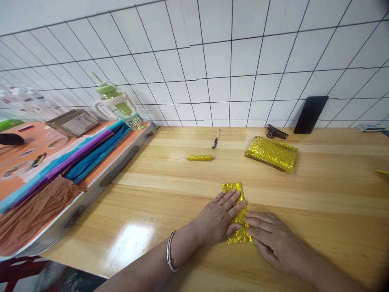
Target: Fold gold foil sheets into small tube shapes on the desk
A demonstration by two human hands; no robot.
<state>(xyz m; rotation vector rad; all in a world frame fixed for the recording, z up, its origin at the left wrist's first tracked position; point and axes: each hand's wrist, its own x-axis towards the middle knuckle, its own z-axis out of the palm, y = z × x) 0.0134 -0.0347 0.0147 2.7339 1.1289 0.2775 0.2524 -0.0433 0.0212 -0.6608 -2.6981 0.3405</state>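
A piece of gold foil (239, 235) lies on the wooden table, partly covered by my hands. My left hand (219, 217) rests flat on the foil with its fingers spread, a silver bangle round the wrist. At the foil's right edge, my right hand (272, 239) touches it with stretched fingertips, the palm over the wood. Farther back lies a thin gold roll (199, 157). Behind and to the right is a stack of gold foil sheets (271, 154).
A pen (216, 138), a dark hair clip (276, 132) and a black phone (310, 114) leaning on the tiled wall are at the back. At left, an orange-topped surface holds a bottle (117, 101), a cardboard box (73, 123) and coloured crepe paper (95, 154).
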